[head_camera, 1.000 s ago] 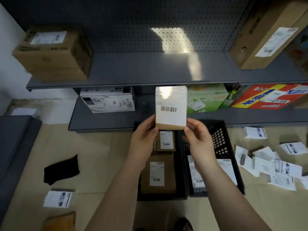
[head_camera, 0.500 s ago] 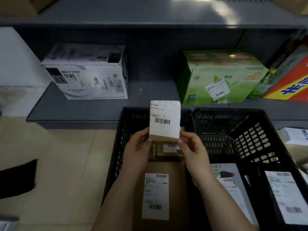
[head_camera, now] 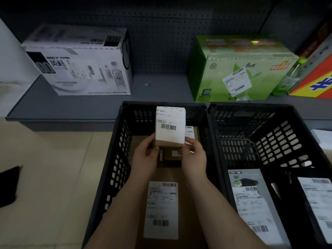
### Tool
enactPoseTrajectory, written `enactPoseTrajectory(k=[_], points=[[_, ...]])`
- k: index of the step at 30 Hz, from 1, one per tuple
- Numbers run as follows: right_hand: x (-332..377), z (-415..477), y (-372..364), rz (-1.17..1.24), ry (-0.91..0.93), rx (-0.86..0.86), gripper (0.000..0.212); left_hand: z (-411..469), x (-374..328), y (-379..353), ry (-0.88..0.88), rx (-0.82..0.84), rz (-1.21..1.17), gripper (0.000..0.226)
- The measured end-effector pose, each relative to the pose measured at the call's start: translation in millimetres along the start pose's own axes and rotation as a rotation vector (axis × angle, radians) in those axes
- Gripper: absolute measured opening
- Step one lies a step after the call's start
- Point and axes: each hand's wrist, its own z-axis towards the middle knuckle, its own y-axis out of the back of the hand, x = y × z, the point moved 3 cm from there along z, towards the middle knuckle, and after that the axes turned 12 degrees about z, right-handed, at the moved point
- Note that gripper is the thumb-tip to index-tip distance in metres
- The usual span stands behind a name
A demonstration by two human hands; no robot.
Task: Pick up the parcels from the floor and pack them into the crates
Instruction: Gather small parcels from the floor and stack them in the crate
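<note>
Fingers [head_camera: 190, 142] of both hands pinched the lower end of a small parcel [head_camera: 170, 126], the left hand [head_camera: 145, 159] at its 7 o'clock corner and the right hand [head_camera: 195, 159] at its 5 o'clock corner. It stood upright, white barcode label toward the camera, held above the far part of the left crate [head_camera: 115, 159]. Beneath it lay smaller cardboard parcels [head_camera: 171, 156], and at 6 o'clock a large flat parcel [head_camera: 162, 209]. Just beside, at 3 o'clock, sat the right crate [head_camera: 269, 141] with two labelled bags [head_camera: 251, 203]. A white box [head_camera: 77, 63] and green box [head_camera: 239, 69] stood on the shelf [head_camera: 71, 106] at 12 o'clock.
</note>
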Motion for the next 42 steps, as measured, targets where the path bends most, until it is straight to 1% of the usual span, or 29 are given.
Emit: enactPoseTrajectory(k=[1, 4, 7, 9, 12, 17, 19, 22, 27, 31, 33, 35, 37, 40, 42], points=[[-1, 3, 3, -0.011, -0.005, -0.018, 0.02, 2, 2, -4, 0.006, 0.022, 0.008, 0.047], [-3, 10, 16, -0.038, -0.042, -0.037, 0.034, 1, 3, -21, 0.063, 0.114, -0.014, 0.049], [-7, 16, 27, -0.16, -0.042, 0.007, 0.043, -2, 6, -40, 0.109, 0.182, -0.051, 0.051], [-12, 20, 31, -0.244, -0.032, 0.053, 0.047, -3, 3, -48, 0.123, 0.186, -0.084, 0.047], [-20, 26, 35, -0.311, -0.04, 0.111, 0.054, -2, 0, -56, 0.139, 0.196, -0.102, 0.052], [-14, 18, 41, -0.327, -0.08, 0.14, 0.052, 2, 11, -64, 0.197, 0.228, -0.123, 0.054], [-11, 13, 44, -0.287, -0.117, 0.131, 0.052, 3, 15, -66, 0.2, 0.252, -0.09, 0.059], [-12, 12, 50, -0.219, -0.147, 0.12, 0.057, 2, 16, -65, 0.207, 0.271, -0.059, 0.076], [-15, 13, 52, -0.145, -0.165, 0.133, 0.055, 0, 9, -67, 0.228, 0.292, -0.099, 0.081], [-18, 15, 53, -0.052, -0.204, 0.147, 0.054, -2, 3, -72, 0.26, 0.315, -0.169, 0.079], [-16, 15, 54, 0.106, -0.277, 0.16, 0.044, -2, 1, -74, 0.269, 0.333, -0.216, 0.075], [-12, 15, 55, 0.277, -0.337, 0.173, 0.039, 0, 0, -76, 0.284, 0.351, -0.275, 0.069], [-10, 17, 56, 0.389, -0.364, 0.168, 0.042, 0, 0, -76, 0.287, 0.369, -0.327, 0.063], [-10, 20, 54, 0.494, -0.406, 0.157, 0.051, 2, 1, -75, 0.279, 0.378, -0.372, 0.065], [-9, 22, 52, 0.522, -0.42, 0.151, 0.054, 3, 0, -72, 0.266, 0.365, -0.402, 0.055]])
